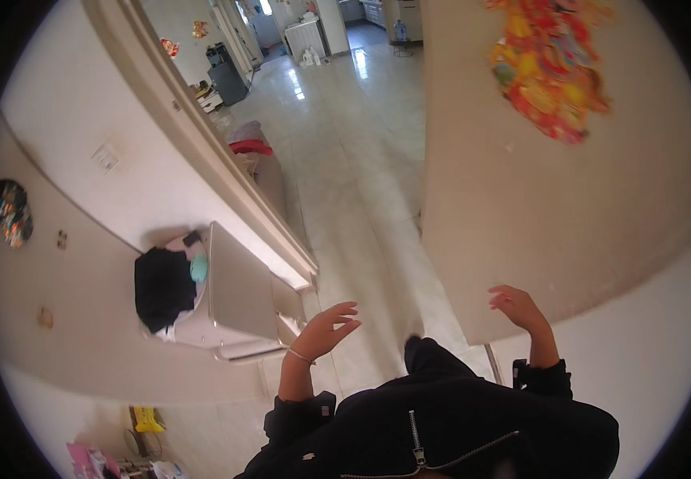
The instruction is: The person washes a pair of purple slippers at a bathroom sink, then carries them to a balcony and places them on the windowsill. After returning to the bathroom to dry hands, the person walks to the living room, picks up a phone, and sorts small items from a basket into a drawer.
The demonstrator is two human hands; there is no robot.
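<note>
Both of my hands are raised in front of my body and hold nothing. My left hand [328, 330], with a thin bracelet at the wrist, has its fingers apart and curved. It is nearest to a pale cabinet [243, 287] on the left, without touching it. My right hand [519, 308] hovers before the pale door [513, 207], its fingers loosely bent and apart. No contact with the door shows. Black sleeves cover my forearms, and one dark shoe [414, 341] is stepping forward below.
A doorway with a wooden frame [281, 239] opens onto a tiled floor [353, 152]. Dark cloth [163, 287] lies on the cabinet. Beyond the frame is a sofa edge with a red cushion [251, 147]. Colourful paper decoration [551, 72] hangs on the door.
</note>
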